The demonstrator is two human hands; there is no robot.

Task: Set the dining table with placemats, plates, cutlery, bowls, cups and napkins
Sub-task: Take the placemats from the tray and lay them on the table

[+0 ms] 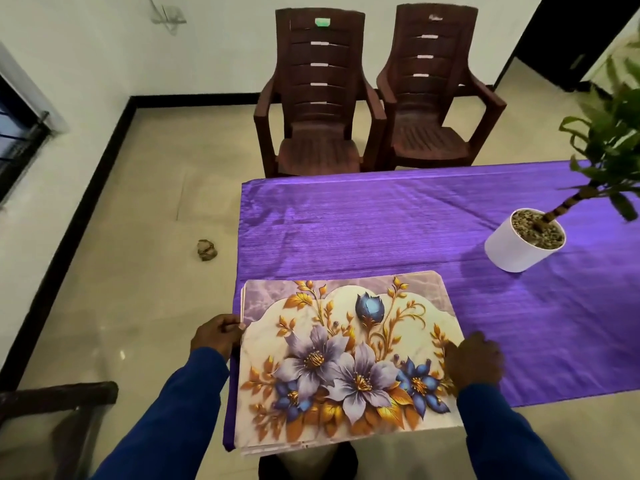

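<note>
Nearest the viewer, two blue long sleeves (173, 410) are seen reaching forward to a stack of rectangular floral placemats (346, 358), printed with lilac and blue flowers and gold leaves on a pale marbled ground. The stack lies at the near left corner of the bench (381, 220), which is covered by a shiny purple ribbed cloth, and its near edge overhangs the bench edge slightly. Several layered edges are visible at the left and near sides, so more than one mat is judged to be present.

The left hand (216, 336) is curled at the stack's left edge, with thumb and fingers pinching the edge, apparently to steady the pile or to separate the top mat. The right hand (476, 363) is laid against the right edge with bent fingers; whether the edge is actually gripped cannot be told. The two-sided hold is judged to serve squaring or lifting of the mats before they are dealt out to the places; no plates, cutlery, bowls, cups or napkins are seen.

Farther right on the bench, a white cylindrical pot of gravel holding a green leafy plant (526, 240) is stood, well apart from the mats. Beyond the far edge, two dark brown slatted plastic armchairs (318, 98) are placed side by side. A small green sticker on the left chair's backrest is noted; no writing can be read.
</note>
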